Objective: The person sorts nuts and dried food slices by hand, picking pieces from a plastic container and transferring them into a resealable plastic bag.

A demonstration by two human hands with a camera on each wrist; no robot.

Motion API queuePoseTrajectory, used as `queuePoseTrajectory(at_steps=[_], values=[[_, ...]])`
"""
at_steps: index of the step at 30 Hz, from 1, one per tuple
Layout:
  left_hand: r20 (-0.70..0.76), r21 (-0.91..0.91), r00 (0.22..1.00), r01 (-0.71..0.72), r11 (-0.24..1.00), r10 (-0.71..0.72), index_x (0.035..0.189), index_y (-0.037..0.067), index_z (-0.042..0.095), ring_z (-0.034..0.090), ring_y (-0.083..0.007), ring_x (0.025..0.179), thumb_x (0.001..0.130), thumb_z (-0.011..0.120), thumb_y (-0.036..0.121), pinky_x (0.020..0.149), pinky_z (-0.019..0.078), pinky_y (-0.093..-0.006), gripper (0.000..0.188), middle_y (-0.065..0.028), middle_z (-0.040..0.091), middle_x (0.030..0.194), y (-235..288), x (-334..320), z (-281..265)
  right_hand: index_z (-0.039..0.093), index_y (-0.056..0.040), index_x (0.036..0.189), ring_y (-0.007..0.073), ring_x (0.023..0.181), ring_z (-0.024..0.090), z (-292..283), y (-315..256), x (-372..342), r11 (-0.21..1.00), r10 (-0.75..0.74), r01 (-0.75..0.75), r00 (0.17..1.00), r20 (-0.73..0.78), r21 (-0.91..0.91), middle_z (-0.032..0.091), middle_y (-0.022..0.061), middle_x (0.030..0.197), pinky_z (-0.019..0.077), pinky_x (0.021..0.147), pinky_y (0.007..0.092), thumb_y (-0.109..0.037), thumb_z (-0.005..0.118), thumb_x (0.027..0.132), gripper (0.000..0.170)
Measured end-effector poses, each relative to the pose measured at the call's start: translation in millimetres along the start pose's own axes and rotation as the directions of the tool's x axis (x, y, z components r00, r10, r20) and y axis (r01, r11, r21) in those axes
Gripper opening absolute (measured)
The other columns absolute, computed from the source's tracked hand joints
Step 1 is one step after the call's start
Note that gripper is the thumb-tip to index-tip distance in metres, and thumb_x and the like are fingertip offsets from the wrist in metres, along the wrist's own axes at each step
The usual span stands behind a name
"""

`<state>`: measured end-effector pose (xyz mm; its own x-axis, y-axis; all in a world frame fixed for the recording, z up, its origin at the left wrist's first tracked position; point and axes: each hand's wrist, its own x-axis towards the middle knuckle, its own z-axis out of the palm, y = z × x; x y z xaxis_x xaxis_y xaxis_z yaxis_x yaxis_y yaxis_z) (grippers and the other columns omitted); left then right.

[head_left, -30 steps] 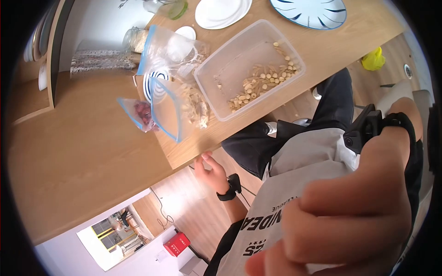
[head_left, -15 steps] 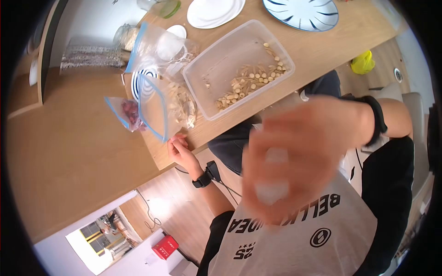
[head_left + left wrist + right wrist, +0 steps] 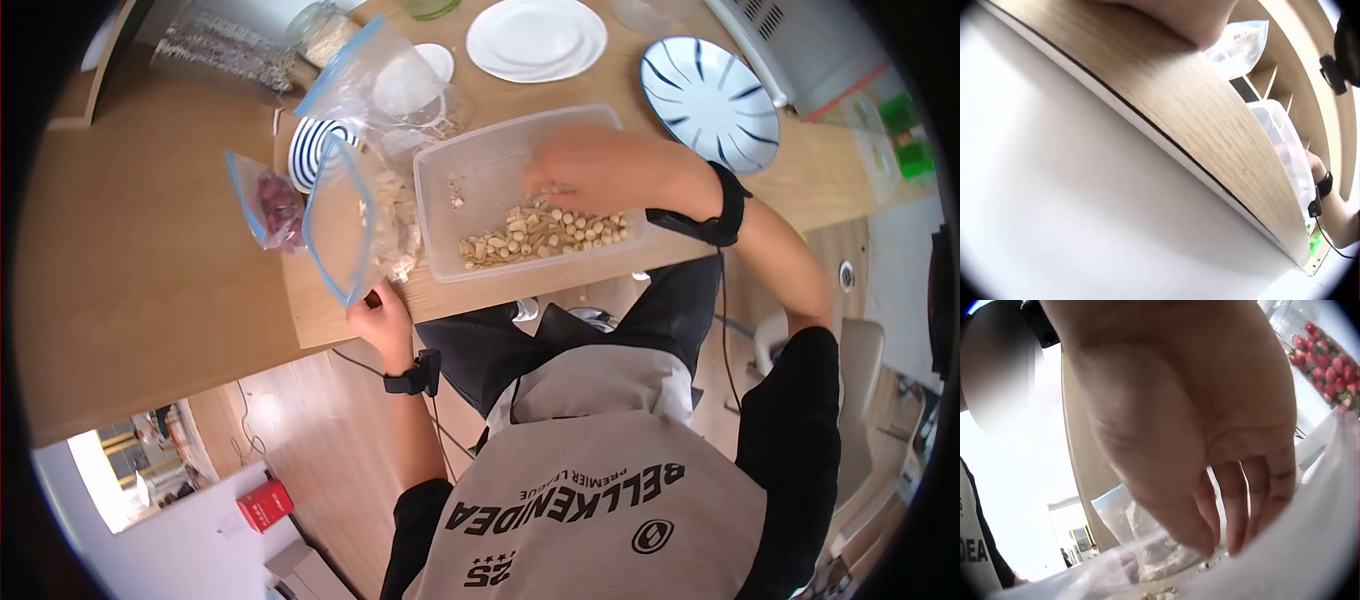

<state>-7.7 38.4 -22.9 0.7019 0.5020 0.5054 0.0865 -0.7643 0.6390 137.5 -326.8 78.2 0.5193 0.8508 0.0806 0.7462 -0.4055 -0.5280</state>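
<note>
My right hand (image 3: 610,170) reaches into a clear plastic container (image 3: 432,215), its blurred fingers over pale round pieces and strips (image 3: 545,232) on the bottom. In the right wrist view the fingers (image 3: 1235,506) of that hand point down, with the thumb beside them and nothing visible between. At the table's front edge rests my left hand (image 3: 382,322), fingers loosely bent, close to the bottom corner of an open zip bag (image 3: 340,225) of pale dried slices. Only part of the left hand (image 3: 1179,15) shows in the left wrist view.
A zip bag of dark red pieces (image 3: 278,210) lies left of the slices, another clear bag (image 3: 385,85) behind. A striped plate (image 3: 305,150), white plates (image 3: 537,40) and a blue-rimmed plate (image 3: 710,105) stand around. A glass jar (image 3: 322,35) is at the back.
My right hand has swung from in front of my chest forward into the container. The left hand has shifted slightly toward the bag at the table edge. The view has turned.
</note>
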Motion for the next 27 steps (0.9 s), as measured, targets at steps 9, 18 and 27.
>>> queuePoseTrajectory(at_steps=[9,18,27], values=[[0.118,-0.029,0.993,0.009,1.000,-0.005,0.112,-0.008,0.069,0.069,-0.0234,0.083,0.098,0.066,0.006,0.075,0.0549,-0.0365,0.020,-0.0165,0.073,0.095,-9,0,-1,0.065,-0.0065,0.124,0.0370,0.103,0.066,-81,-23,9,0.996,-0.086,0.082,0.992,0.092,0.045,0.070,0.0128,0.111,0.0526,0.090,0.0455,-0.016,0.068,0.095,0.030],[0.039,0.004,0.991,-0.125,0.992,0.125,0.101,-0.008,0.065,0.058,-0.0225,0.075,0.097,0.061,0.000,0.068,0.0489,-0.0363,0.010,-0.0126,0.065,0.087,2,1,1,0.066,-0.0096,0.118,0.0324,0.103,0.066,-48,-22,41,0.954,-0.299,0.299,0.954,-0.022,-0.019,0.067,0.0115,0.108,0.0547,0.089,0.0418,-0.013,0.063,0.094,0.025],[0.106,0.009,0.994,-0.018,1.000,0.017,0.099,-0.007,0.064,0.059,-0.0213,0.075,0.096,0.060,-0.002,0.067,0.0485,-0.0350,0.007,-0.0109,0.064,0.086,9,1,-3,0.065,-0.0024,0.107,0.0317,0.095,0.066,-14,-6,25,0.929,-0.369,0.369,0.928,-0.058,-0.020,0.064,0.0123,0.095,0.0533,0.085,0.0419,-0.003,0.065,0.087,0.021]])
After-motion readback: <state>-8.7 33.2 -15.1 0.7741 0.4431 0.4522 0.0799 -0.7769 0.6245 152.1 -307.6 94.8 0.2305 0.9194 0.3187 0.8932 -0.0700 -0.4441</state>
